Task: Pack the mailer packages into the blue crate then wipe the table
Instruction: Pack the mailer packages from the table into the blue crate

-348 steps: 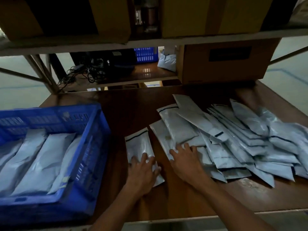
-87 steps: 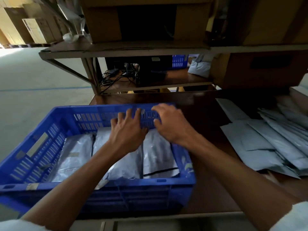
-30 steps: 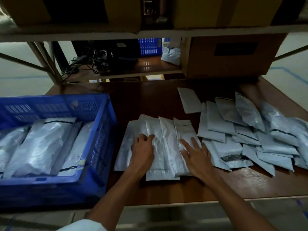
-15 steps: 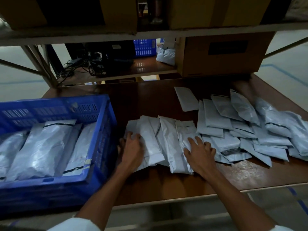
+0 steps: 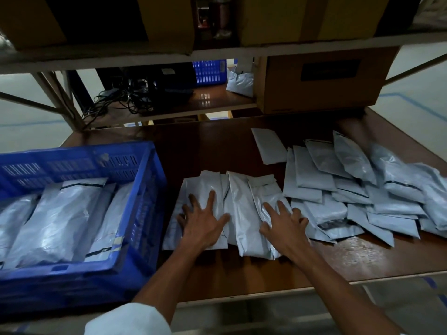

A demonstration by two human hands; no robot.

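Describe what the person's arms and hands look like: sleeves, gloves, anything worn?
Both hands, left and right, are bare: no gloves, and no watch or wristband shows. The forearms are bare too. A white sleeve covers the left upper arm, ending near the elbow. The right sleeve barely shows at the frame's bottom edge.

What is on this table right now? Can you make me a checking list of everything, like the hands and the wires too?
Surface: brown wooden table, shiny, bare along the near edge.
Job's things: blue crate at the left, already holding several grey packages; a small batch of packages gathered in the middle; a bigger pile of packages spread on the right.
Clutter: no cloth for wiping seen.
Grippers: left hand and right hand lie flat, fingers spread, on the middle batch; neither grips anything.
Cables: black tangle of wires on the table behind.
Surroundings: cardboard box at the back, shelf overhead, a second blue crate far behind.
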